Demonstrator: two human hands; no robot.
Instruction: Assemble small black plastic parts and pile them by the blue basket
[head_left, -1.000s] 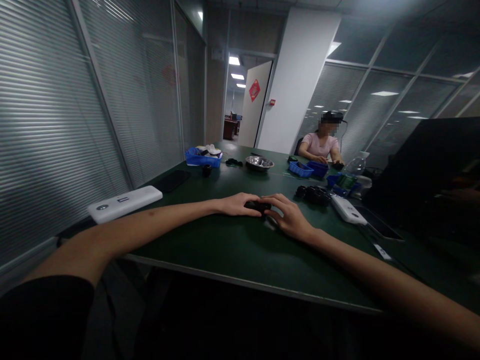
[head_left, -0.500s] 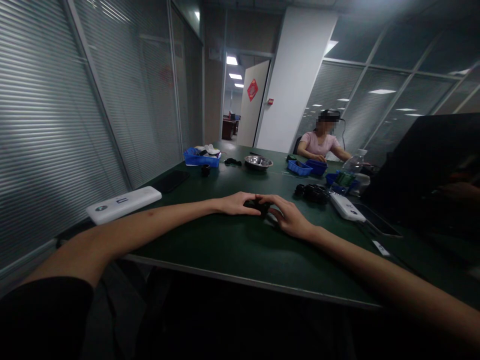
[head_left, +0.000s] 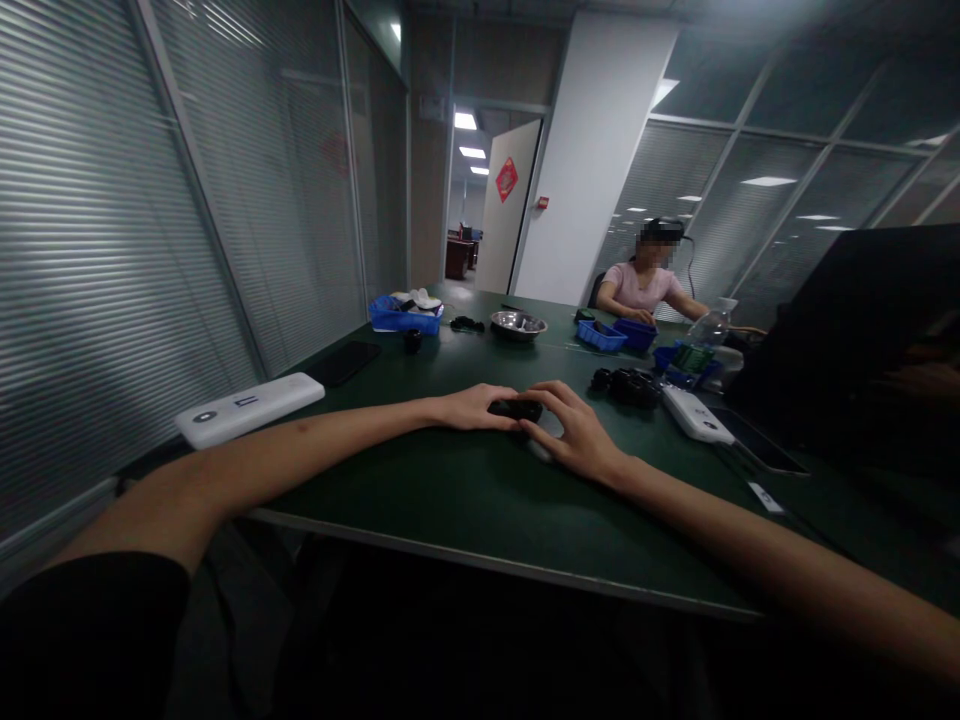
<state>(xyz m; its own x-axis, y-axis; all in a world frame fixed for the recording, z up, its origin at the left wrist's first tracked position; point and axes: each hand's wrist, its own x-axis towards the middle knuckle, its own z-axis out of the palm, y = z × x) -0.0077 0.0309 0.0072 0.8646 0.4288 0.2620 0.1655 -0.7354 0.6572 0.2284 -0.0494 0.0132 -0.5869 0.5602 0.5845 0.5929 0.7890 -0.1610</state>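
Observation:
Both my arms reach out over a dark green table (head_left: 450,500). A small black part (head_left: 516,409) lies between my two hands near the table's middle. My left hand (head_left: 469,408) pinches its left end with thumb and fingers closed on it. My right hand (head_left: 574,432) grips its right end, fingers curled over it. The part is too dark and small to name. A pale small thing shows under my right hand's fingers.
A white power bank (head_left: 247,408) and a dark phone (head_left: 343,362) lie at left. Blue bins (head_left: 405,318), a metal bowl (head_left: 517,325), a pile of black parts (head_left: 626,385), another white power bank (head_left: 694,415) and a bottle stand further back. A person in pink (head_left: 645,290) works at the far end.
My hands have stayed on the black part. My right hand's fingers have shifted slightly over it. The view has barely moved.

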